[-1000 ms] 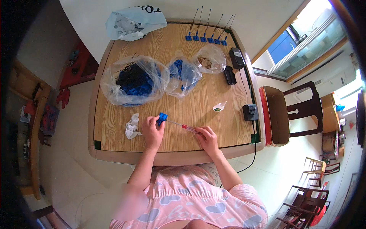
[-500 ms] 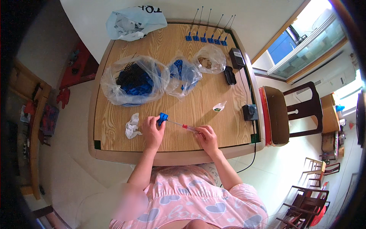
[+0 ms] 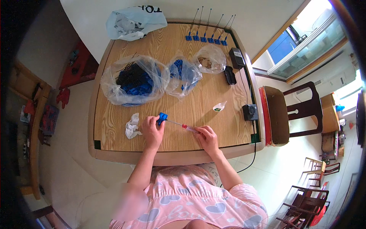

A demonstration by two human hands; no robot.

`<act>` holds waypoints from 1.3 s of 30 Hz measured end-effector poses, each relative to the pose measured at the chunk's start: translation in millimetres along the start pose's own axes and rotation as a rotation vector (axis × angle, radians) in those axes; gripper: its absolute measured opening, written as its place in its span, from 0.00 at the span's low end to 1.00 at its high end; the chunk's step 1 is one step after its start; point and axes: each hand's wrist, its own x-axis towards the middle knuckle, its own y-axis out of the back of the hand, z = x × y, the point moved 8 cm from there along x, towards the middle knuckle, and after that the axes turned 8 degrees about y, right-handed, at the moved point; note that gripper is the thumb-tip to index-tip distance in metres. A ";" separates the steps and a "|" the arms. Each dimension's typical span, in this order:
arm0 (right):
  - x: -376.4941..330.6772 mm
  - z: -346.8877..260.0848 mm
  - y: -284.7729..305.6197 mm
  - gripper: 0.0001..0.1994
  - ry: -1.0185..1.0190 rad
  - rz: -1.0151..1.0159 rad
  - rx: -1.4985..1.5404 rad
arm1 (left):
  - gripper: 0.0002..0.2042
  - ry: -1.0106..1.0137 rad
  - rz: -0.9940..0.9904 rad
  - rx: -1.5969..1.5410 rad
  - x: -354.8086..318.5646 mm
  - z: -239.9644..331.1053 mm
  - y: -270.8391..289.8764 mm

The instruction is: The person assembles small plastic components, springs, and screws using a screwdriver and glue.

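The person sits at the near edge of a wooden table (image 3: 213, 103), both hands on one small assembly. The left hand (image 3: 152, 131) is closed around a blue plastic piece (image 3: 162, 118), and a thin metal rod (image 3: 176, 123) runs from that piece rightward to the right hand (image 3: 207, 138), whose fingertips pinch the rod's far end by a small red-tipped sleeve (image 3: 185, 126). The assembly lies just above the tabletop, between the hands, near the table's front edge. At the far edge stand six finished-looking pieces (image 3: 207, 36), blue bases with rods upright, so by the look of it several are done while this one is in progress. A large clear bag of blue and dark parts (image 3: 131, 80) and a smaller bag of blue pieces (image 3: 183, 74) suggest plenty remain. A crumpled white tissue (image 3: 132, 126) lies just left of the left hand. Compared with the earlier frames, little differs: the hands and rod keep nearly the same places.
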 end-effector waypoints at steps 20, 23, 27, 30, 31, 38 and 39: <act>1.7 -2.8 1.2 0.13 0.054 0.026 -0.038 | 0.15 -0.014 -0.020 0.022 0.6 4.1 0.7; 2.1 -2.6 1.1 0.13 0.064 0.023 -0.050 | 0.15 -0.012 -0.026 0.025 0.7 3.9 -0.3; 2.9 -3.1 -1.6 0.13 0.025 0.004 -0.061 | 0.15 0.023 -0.037 0.011 0.1 0.0 -1.3; 1.4 0.6 -2.7 0.14 -0.014 0.028 -0.002 | 0.15 0.008 -0.026 0.014 0.9 3.3 -0.2; 0.8 0.8 -3.0 0.14 -0.014 0.028 -0.003 | 0.15 0.008 -0.025 0.014 0.9 3.3 -0.1; -0.6 -1.5 -0.4 0.13 0.060 0.024 -0.101 | 0.16 -0.023 -0.013 0.021 0.5 4.9 1.3; -1.1 1.2 -1.0 0.13 0.009 0.017 -0.066 | 0.16 -0.016 -0.020 0.022 0.5 3.7 0.7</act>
